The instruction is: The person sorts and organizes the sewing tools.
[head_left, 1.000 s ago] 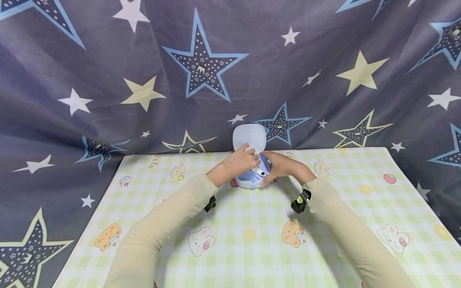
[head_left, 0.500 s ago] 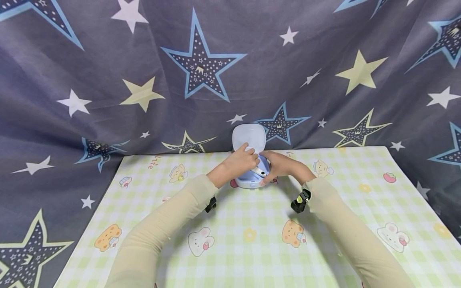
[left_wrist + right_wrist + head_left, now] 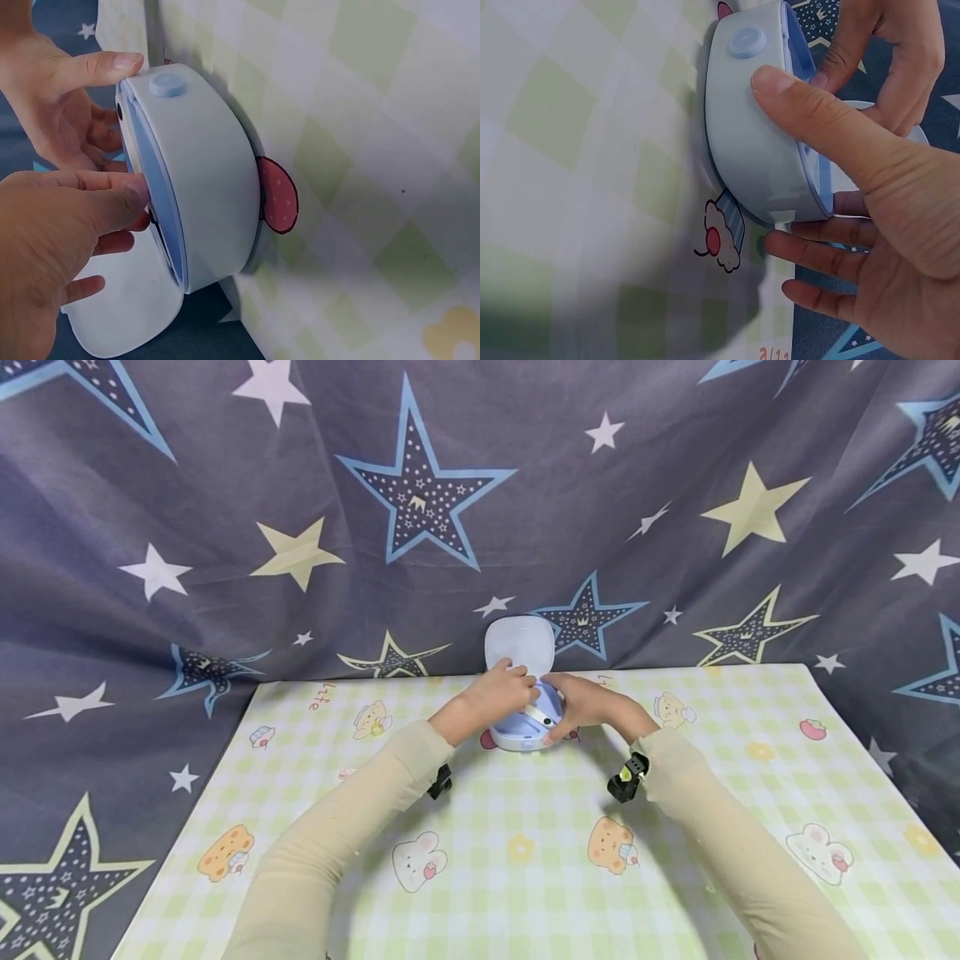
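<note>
A small white case (image 3: 519,744) with a pale blue inside stands at the table's far edge, its white lid (image 3: 520,643) raised at the back. On its front is a round blue button (image 3: 167,85). Across the inside lies a slim white strip (image 3: 536,716) with a black dot at one end. My left hand (image 3: 501,690) reaches in from the left, thumb and forefinger pinching at the strip's far end, which the fingers hide. With my right hand (image 3: 588,700) I hold the case's right side, thumb (image 3: 802,105) on the front wall and fingers around the side.
A green-and-white checked tablecloth (image 3: 517,893) with printed animals covers the table. Right behind the lid hangs a dark curtain (image 3: 465,602) with stars. Black wrist straps with small devices (image 3: 627,779) sit below both hands.
My left hand's fingers have shifted very slightly at the strip. My right hand and the case stay where they were.
</note>
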`<move>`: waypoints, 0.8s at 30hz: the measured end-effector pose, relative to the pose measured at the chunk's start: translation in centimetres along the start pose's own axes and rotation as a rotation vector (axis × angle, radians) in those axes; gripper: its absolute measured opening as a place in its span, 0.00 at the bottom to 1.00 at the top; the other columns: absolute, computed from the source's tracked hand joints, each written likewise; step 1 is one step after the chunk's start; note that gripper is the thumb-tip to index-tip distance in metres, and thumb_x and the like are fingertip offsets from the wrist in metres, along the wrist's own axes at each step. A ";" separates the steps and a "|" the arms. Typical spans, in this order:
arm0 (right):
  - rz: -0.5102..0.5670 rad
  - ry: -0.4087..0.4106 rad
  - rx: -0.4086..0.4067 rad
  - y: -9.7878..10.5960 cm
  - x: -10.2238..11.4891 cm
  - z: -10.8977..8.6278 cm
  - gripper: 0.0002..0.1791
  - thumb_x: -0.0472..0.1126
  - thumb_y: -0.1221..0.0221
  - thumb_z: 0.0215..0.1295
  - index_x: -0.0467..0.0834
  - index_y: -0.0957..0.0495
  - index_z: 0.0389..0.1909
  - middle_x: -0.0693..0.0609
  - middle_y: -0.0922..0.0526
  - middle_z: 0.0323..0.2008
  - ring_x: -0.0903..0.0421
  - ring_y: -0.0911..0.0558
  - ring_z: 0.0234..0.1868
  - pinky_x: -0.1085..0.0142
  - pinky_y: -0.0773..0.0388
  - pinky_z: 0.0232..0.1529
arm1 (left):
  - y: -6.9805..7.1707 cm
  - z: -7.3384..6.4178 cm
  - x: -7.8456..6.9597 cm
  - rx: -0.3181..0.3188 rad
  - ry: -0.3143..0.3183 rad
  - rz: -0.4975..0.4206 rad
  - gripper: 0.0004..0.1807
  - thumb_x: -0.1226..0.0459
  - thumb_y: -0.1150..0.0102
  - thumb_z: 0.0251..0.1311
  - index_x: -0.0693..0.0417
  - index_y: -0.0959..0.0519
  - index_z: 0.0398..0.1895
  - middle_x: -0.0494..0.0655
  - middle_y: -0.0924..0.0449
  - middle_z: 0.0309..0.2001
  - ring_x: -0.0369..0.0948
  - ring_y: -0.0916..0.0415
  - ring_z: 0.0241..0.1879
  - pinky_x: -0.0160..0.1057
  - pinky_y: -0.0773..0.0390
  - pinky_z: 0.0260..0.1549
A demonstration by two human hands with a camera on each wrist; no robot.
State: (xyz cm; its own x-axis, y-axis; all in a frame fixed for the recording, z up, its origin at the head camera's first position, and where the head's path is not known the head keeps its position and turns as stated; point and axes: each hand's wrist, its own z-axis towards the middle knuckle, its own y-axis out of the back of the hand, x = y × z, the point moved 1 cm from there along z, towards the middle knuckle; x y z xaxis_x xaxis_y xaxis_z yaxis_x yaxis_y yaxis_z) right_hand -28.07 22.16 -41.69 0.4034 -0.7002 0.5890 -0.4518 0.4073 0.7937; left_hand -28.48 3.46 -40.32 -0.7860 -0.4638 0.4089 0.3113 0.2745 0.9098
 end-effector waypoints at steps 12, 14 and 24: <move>-0.028 -0.013 -0.004 0.1 0.4 0.0 0.56 0.46 0.19 0.45 0.29 0.39 0.72 0.33 0.29 0.68 0.40 0.25 0.65 0.47 0.28 0.66 | -0.4 0.1 0.1 -0.009 0.000 0.013 0.19 0.53 0.41 0.70 0.43 0.18 0.61 0.41 0.18 0.60 0.42 0.25 0.60 0.47 0.26 0.60; -0.033 -0.012 -0.003 0.1 0.4 0.1 0.57 0.46 0.20 0.45 0.28 0.39 0.72 0.32 0.30 0.69 0.39 0.26 0.66 0.47 0.28 0.67 | -0.5 0.1 0.1 -0.002 -0.002 0.018 0.19 0.53 0.41 0.69 0.42 0.18 0.61 0.41 0.18 0.60 0.42 0.25 0.60 0.47 0.26 0.61; -0.035 0.000 -0.002 -0.1 0.0 0.3 0.55 0.46 0.19 0.45 0.29 0.37 0.70 0.35 0.25 0.65 0.41 0.23 0.63 0.48 0.26 0.65 | -0.4 0.1 0.1 -0.030 0.004 -0.032 0.16 0.55 0.37 0.66 0.41 0.14 0.55 0.40 0.15 0.55 0.43 0.22 0.56 0.45 0.26 0.59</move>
State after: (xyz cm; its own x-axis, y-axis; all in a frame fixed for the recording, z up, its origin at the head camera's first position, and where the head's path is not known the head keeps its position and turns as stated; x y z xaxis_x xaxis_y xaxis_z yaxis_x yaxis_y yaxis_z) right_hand -28.25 21.96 -41.75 0.4191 -0.7139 0.5610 -0.4355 0.3841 0.8141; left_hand -28.70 3.37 -40.62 -0.7935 -0.4754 0.3798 0.3020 0.2341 0.9241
